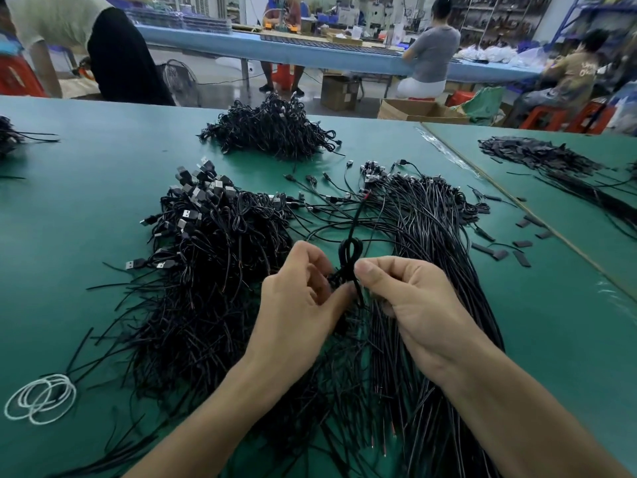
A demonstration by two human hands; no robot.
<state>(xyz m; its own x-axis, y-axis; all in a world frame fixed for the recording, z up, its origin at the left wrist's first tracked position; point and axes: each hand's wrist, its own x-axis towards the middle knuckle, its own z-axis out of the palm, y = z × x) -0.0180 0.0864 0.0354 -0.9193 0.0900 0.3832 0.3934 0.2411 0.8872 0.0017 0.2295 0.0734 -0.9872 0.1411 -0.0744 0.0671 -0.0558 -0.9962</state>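
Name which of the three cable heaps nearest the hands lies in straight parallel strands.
The heap beneath the right hand: its strands run parallel, while the left heap and far heap are tangled.

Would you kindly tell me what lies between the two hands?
In the head view, a looped black cable sits between the left hand and right hand, both pinching it.

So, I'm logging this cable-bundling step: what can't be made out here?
Head view only.
How the looped cable is fastened: hidden behind the left hand and right hand.
Its lower end: lost in the cable pile.
Items on the far blue bench: too small, blurred.
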